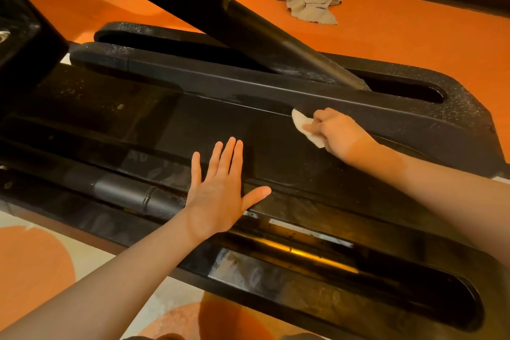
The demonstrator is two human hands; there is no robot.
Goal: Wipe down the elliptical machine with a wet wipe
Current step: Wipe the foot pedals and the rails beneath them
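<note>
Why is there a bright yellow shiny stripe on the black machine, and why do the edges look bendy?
Head view: the yellow stripe is warm room light reflecting off the glossy elliptical machine. Straight parts curve near the edges because the lens is wide-angle. The left hand and the right hand holding the wet wipe look fairly sharp.

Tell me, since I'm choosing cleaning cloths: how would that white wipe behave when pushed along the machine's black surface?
The wet wipe looks thin and bunched in the right hand, so it is probably floppy and light. It follows the seam of the elliptical machine, suggesting it conforms easily. Faint damp streaks nearby hint that it glides rather than drags. The left hand lies flat on the machine.
</note>
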